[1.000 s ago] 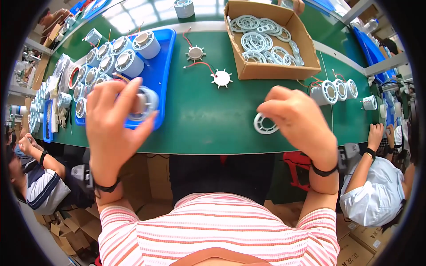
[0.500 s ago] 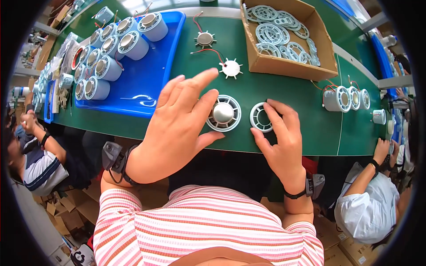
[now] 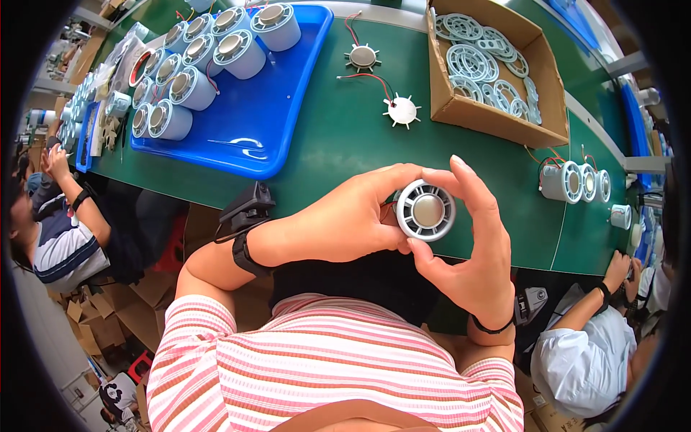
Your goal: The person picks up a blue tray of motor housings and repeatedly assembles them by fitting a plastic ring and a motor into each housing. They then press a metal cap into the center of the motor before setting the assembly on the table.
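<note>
Motor [image 3: 426, 210]: grille fitted, pinched between left hand [image 3: 345, 219] and right hand [image 3: 479, 252] fingers. Tray [image 3: 266, 137]: motors pending. Three finished units [image 3: 576, 181] on worktop [image 3: 331, 137].

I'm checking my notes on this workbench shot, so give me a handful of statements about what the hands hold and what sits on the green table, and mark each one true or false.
1. Both hands grip one round white part with a grille face. True: the left hand and right hand close around it.
2. The blue tray holds nothing. False: white cylindrical units fill its far left part.
3. The cardboard box holds pale ring-shaped grilles. True.
4. Two spiked discs with red wires lie inside the box. False: they lie on the green table, between tray and box.
5. A few finished units stand on the table to the right. True.
</note>
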Demonstrator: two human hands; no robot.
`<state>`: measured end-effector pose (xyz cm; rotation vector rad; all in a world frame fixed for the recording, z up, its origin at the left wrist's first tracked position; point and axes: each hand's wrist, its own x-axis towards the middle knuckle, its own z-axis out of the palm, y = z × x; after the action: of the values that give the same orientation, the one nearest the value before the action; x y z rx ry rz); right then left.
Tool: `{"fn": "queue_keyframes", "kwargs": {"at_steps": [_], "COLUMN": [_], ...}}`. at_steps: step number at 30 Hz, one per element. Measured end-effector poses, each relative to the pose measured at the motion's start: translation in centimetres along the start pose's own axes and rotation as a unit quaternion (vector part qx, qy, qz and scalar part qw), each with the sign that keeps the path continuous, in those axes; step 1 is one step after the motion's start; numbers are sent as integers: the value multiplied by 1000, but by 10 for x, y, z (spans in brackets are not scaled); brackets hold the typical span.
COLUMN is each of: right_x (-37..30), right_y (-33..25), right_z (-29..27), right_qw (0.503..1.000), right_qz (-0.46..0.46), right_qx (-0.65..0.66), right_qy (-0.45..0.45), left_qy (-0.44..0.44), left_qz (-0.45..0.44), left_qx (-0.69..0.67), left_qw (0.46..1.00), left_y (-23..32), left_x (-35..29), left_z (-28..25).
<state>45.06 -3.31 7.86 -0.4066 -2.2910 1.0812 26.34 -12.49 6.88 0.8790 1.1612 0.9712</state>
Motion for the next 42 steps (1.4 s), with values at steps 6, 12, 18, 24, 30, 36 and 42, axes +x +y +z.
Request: {"fn": "queue_keyframes", "kwargs": {"at_steps": [6, 12, 18, 24, 30, 36, 42], "right_x": [-1, -3, -2, -2, -17, -9, 68], "right_y": [4, 5, 9, 5, 10, 20, 30], "right_z": [-10, -11, -9, -7, -33, -70, -67], "right_qw": [999, 999, 999, 1000, 994, 860, 888], "right_qz": [19, 28, 28, 15, 68, 25, -55], "right_qx": [21, 12, 27, 4, -73, -490, -443], "right_qy": [-33, -33, -37, -24, 51, 139, 112], "left_qy": [-25, -80, -59, -47, 272, 410, 349], "left_qz": [1, -19, -151, -98, 297, 145, 122], "left_qx": [6, -130, -201, -189, 549, 753, 727], "left_qw": [1000, 988, 966, 976, 732, 494, 579], "left_y": [1, 5, 16, 10, 18, 42, 48], "left_x": [5, -2, 5, 2, -26, -45, -52], "left_z": [-2, -13, -21, -16, -44, -150, -169]}}
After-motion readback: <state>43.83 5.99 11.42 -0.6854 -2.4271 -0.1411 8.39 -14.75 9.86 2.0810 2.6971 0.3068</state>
